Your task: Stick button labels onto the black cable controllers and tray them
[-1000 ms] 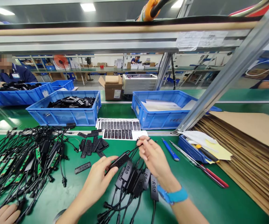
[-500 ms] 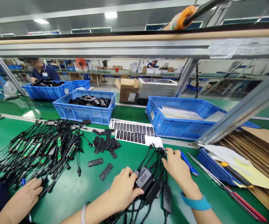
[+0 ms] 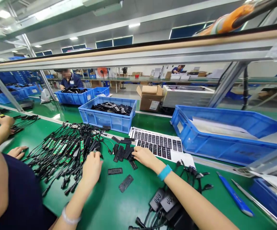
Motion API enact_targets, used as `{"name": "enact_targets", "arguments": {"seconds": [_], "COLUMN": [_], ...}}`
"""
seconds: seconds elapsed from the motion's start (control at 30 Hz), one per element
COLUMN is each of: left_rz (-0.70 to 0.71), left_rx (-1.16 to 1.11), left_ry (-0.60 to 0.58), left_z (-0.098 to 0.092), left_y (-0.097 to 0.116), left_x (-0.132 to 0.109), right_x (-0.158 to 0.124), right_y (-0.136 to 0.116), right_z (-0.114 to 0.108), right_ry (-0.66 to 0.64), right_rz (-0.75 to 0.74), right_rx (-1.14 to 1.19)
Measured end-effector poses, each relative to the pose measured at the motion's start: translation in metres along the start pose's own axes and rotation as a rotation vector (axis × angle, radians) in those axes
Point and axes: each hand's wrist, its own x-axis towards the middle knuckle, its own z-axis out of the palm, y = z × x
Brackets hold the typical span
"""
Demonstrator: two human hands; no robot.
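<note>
"What are the fingers doing?"

"The right hand (image 3: 144,156) has its fingertips at a loose pile of black covers (image 3: 121,153), thin matte oblongs; whether they pinch one, I can't tell. The left hand (image 3: 92,167) is curled at the right edge of a cable heap (image 3: 67,156); its fingertips are partly hidden, so I can't say what they grasp."

"And the heap?"

"Slim black leads with stubby plugs, tangled around narrow green circuit boards (image 3: 82,145). Beside the right forearm lie boxy dark housings (image 3: 169,202) with curved slots, cords attached."

"Containers?"

"A ribbed blue bin (image 3: 107,123) full of small black parts (image 3: 112,108), and a bigger blue tub (image 3: 225,148) holding flat white sheets (image 3: 217,126). Printed label sheets (image 3: 157,143) lie just beside the covers."

"Surface and room?"

"A smooth, glossy green bench (image 3: 112,206), with a metal rail (image 3: 129,59) above it. Farther off, an open cardboard box (image 3: 150,100) and a reddish fan (image 3: 102,72)."
</note>
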Motion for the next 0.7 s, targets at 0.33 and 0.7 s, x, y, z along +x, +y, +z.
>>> {"name": "enact_targets", "arguments": {"seconds": [0.33,0.7], "left_rz": [-0.147,-0.084], "left_rx": [-0.302,-1.695], "left_ry": [0.129,-0.431], "left_z": [-0.009,-0.015], "left_y": [-0.041,0.074], "left_x": [0.012,-0.054], "right_x": [-0.047,-0.124], "right_y": [-0.023,-0.069], "right_z": [-0.015,-0.06], "right_ry": [0.34,0.563], "right_rz": [0.16,0.346], "right_rx": [0.603,1.031]}}
